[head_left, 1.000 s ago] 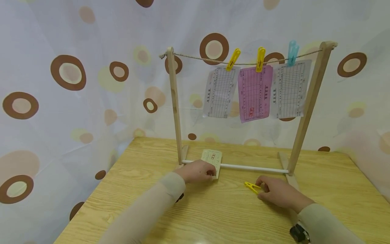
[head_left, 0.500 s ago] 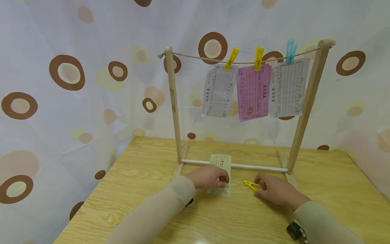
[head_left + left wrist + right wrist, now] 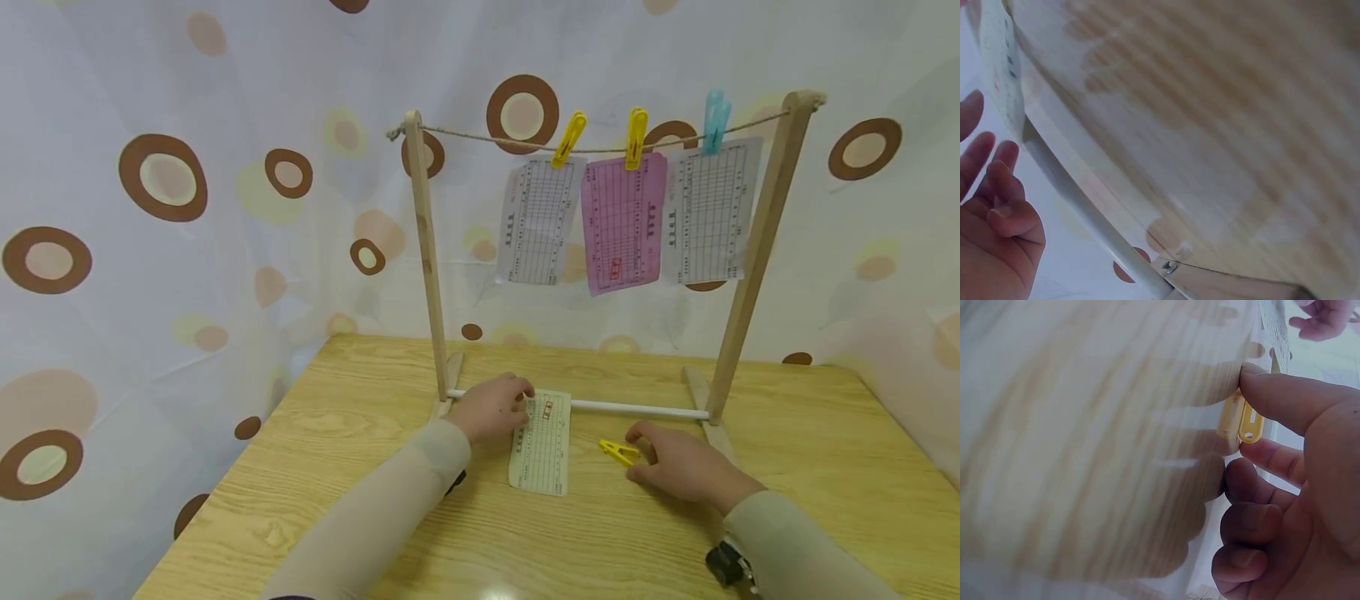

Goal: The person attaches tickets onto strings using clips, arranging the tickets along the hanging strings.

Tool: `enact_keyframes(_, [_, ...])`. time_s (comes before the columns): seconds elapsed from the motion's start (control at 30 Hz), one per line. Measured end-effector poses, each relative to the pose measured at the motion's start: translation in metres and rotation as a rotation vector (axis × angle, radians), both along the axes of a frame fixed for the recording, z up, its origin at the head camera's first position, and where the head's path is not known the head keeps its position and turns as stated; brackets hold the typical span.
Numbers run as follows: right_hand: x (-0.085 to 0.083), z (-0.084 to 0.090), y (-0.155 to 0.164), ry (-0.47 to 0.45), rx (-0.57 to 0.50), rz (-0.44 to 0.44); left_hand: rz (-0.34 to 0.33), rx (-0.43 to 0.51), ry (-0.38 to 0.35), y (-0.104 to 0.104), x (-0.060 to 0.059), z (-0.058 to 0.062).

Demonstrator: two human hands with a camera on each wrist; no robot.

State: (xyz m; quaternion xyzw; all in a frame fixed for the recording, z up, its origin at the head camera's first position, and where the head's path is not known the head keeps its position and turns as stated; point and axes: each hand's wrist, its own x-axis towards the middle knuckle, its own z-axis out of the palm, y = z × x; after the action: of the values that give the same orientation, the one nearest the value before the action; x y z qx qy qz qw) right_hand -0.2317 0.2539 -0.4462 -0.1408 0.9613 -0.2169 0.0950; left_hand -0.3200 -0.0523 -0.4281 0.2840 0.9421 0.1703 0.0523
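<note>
now l hand [image 3: 491, 406] by slip [image 3: 542, 442]; r hand [image 3: 678, 462] touches yellow peg [image 3: 619, 452].

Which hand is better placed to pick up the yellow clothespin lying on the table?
Right. The right hand already touches the yellow clothespin, thumb against it in the wrist view, while the left hand rests at the cream slip.

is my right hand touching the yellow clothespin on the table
Touching. In the right wrist view the right hand has its thumb tip pressed against the end of the yellow clothespin; the head view agrees, with fingertips at the clothespin.
</note>
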Motion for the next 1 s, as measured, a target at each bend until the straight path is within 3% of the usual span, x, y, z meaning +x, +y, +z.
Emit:
enact_keyframes(0.43, [-0.002,0.002,0.0,0.01,0.036,0.004,0.058,-0.035,0.001,0.008,-0.023,0.0])
enact_keyframes(0.67, [0.001,0.002,-0.001,0.036,0.026,0.009,0.101,-0.053,0.007,0.009,-0.029,-0.002])
enact_keyframes(1.0, [-0.001,0.004,-0.003,0.076,0.077,-0.025,0.103,-0.038,0.031,0.01,-0.031,-0.005])
